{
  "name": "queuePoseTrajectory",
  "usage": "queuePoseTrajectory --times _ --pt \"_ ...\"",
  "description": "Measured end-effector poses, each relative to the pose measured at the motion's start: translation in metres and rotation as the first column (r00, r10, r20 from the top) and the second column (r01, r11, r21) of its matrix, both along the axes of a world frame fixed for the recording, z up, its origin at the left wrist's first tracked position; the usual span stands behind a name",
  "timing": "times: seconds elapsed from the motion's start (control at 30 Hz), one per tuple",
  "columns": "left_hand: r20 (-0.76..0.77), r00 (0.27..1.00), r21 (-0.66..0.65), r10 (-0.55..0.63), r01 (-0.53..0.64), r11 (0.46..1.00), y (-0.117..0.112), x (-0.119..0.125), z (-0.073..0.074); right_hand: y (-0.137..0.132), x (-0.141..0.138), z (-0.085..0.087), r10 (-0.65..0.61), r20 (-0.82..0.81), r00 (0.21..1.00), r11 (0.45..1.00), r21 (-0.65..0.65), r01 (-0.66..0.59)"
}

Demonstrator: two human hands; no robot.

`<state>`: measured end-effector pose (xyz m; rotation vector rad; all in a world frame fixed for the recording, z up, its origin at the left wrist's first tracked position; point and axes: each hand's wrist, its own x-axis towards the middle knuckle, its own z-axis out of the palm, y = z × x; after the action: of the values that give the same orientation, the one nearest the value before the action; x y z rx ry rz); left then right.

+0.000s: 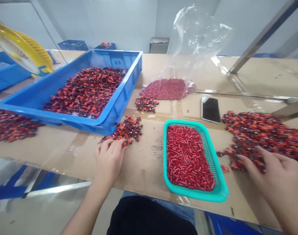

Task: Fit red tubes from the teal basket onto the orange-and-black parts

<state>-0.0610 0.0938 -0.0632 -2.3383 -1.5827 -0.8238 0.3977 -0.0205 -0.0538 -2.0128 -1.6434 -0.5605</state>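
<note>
My left hand (109, 160) rests at the near edge of a small pile of glossy red-and-black pieces (129, 128), beside the blue crate's front corner. Its fingers are curled and close together; whatever lies under the fingertips is hidden. Over on the right, my right hand (278, 178) reaches into a larger heap of similar red-and-black pieces (261, 130), thumb and fingers apart, with no piece visibly gripped. Between the hands stands a green plastic basket (165, 156), filled with short red tube-like pieces (188, 156).
A large blue crate (129, 94) holds many red-and-black pieces, with another pile (14, 125) at its left. Behind the basket are a clear bag (166, 88) of red pieces, a little pile (146, 104) and a phone (211, 110). A yellow fan (29, 45) and metal post (263, 39) stand farther back.
</note>
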Motion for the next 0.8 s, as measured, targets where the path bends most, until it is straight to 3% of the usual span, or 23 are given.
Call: queuePoseTrajectory --times 0.07,0.13,0.23,0.3,0.47,0.6,0.8 --pt "0.035 0.999 0.015 -0.012 0.012 1.000 0.003 0.000 -0.002 0.007 -0.030 0.013 0.061 0.084 0.995 0.997 0.041 -0.065" --pt "0.086 0.996 0.022 -0.035 0.034 0.999 0.003 0.001 -0.001 0.013 -0.061 0.021 0.207 0.070 0.976 0.978 -0.012 -0.206" --pt "0.178 0.979 0.023 -0.095 0.093 0.995 -0.005 0.003 0.003 0.022 -0.103 0.026 0.446 -0.013 0.895 0.879 -0.179 -0.441" --pt "0.310 0.941 -0.001 -0.138 0.145 0.989 -0.014 0.007 0.007 0.030 -0.121 0.024 0.517 -0.054 0.854 0.819 -0.258 -0.512" --pt "0.717 0.688 -0.147 -0.109 0.302 0.942 -0.037 0.024 0.021 0.047 -0.135 0.016 0.514 -0.101 0.852 0.777 -0.365 -0.512" --pt "0.831 0.556 -0.224 -0.016 0.362 0.905 -0.050 0.038 0.031 0.049 -0.133 0.020 0.510 -0.193 0.839 0.763 -0.349 -0.544" --pt "0.909 0.418 -0.230 0.003 0.494 0.839 -0.066 0.067 0.041 0.031 -0.136 0.049 0.457 -0.434 0.776 0.810 -0.158 -0.565"
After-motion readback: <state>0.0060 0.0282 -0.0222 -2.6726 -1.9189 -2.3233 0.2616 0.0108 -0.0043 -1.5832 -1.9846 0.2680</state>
